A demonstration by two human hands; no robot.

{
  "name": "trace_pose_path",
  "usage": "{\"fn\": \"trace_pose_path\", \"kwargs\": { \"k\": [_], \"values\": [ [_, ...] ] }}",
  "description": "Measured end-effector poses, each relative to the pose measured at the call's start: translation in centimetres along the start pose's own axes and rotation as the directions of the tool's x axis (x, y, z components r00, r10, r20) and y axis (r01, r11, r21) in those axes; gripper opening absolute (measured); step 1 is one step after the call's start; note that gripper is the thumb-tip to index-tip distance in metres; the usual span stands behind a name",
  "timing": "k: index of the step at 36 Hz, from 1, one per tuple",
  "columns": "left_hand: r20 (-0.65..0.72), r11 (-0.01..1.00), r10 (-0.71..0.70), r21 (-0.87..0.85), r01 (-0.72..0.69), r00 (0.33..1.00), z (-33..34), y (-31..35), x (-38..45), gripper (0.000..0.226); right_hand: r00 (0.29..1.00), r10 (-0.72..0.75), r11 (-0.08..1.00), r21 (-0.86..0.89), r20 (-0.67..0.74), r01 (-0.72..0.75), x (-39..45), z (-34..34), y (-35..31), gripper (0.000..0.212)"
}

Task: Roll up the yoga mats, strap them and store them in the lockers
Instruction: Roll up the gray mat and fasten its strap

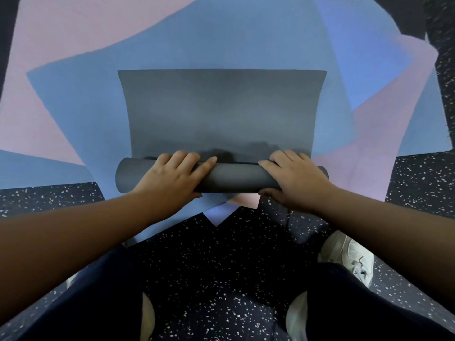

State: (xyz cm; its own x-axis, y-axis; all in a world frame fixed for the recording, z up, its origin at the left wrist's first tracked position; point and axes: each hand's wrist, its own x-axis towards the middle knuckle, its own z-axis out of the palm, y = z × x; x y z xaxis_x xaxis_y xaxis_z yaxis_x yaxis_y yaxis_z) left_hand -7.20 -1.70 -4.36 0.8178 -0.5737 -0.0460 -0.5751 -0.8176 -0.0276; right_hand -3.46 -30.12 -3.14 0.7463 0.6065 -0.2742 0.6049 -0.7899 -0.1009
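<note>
A grey yoga mat (221, 114) is lying on top of overlapping blue mats (221, 40) and pink mats (61, 33) spread across a dark speckled floor (209, 254). Its near end is already wound into a roll (236, 179), which is lying crosswise just in front of the person, while the rest is stretching flat away from them. The left hand (172, 175) is resting over the left part of the roll, its fingers curving over the top and the fingertips reaching the flat sheet beyond. The right hand (293, 178) is gripping the right part of the roll, fingers curled over the top and the thumb tucked under the near side. The two hands are sitting well apart. The person is crouching, with dark trousers and white shoes (352, 257) showing below the arms.
</note>
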Motion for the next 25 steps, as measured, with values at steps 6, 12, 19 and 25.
{"fn": "trace_pose_path", "kwargs": {
  "k": [6, 12, 19, 25],
  "values": [
    [-0.026, 0.997, 0.037, -0.062, -0.039, 0.999, -0.6, -0.5, 0.6, 0.062, 0.996, 0.071, 0.997, 0.024, 0.049, -0.073, 0.8, -0.9, 0.4, 0.066],
    [-0.044, 0.998, -0.042, -0.043, 0.04, 0.998, -0.6, -0.2, 1.0, 0.082, 0.985, 0.171, 0.983, 0.056, 0.022, -0.172, 1.4, -1.1, 0.2, 0.051],
    [0.017, 0.993, -0.114, 0.024, 0.114, 0.993, -0.8, -0.8, 1.7, 0.096, 0.968, 0.25, 0.968, 0.01, 0.01, -0.25, 2.1, -0.7, 0.2, 0.054],
    [0.179, 0.99, -0.127, 0.083, 0.114, 0.976, -1.7, -1.4, 2.8, 0.083, 0.946, 0.209, 0.978, 0.054, -0.249, -0.202, 2.3, -0.7, -1.0, 0.043]
  ]
}}
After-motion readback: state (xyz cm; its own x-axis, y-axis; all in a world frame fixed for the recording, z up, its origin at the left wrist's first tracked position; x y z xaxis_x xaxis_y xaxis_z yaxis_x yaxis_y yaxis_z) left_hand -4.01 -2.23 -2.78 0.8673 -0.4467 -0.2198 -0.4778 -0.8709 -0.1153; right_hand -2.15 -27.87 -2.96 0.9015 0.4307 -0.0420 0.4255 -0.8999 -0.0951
